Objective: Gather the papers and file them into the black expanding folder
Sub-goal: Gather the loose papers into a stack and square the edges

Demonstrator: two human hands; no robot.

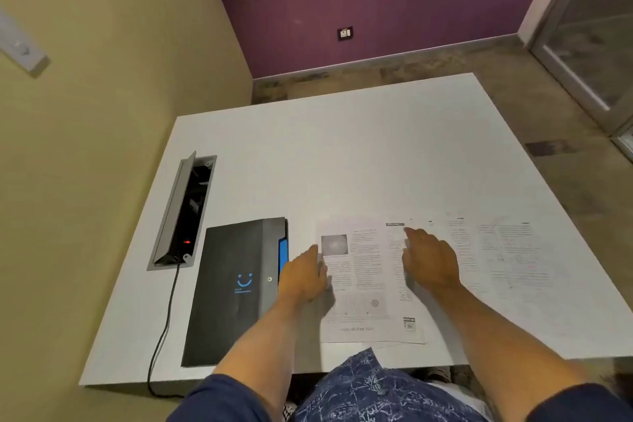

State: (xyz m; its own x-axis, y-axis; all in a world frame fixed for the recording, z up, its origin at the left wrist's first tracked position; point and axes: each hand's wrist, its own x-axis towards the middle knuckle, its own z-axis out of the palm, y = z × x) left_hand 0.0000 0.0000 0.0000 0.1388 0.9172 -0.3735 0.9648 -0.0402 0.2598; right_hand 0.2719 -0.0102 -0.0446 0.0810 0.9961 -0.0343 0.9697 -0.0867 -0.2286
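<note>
Several printed papers lie flat along the near edge of the white table (342, 154). The nearest sheet (363, 281) carries text, a grey picture and a diagram; further sheets (507, 250) spread out to its right. The black expanding folder (233, 288), with a blue smiley logo and a blue inner edge, lies closed to the left of the papers. My left hand (303, 279) rests palm down on the left edge of the nearest sheet. My right hand (430, 259) lies flat on the sheet just right of it, fingers apart. Neither hand grips anything.
An open grey cable box (183, 212) with a red light is sunk into the table left of the folder. A black cable (164, 329) runs from it over the near edge. Walls stand close on the left and behind.
</note>
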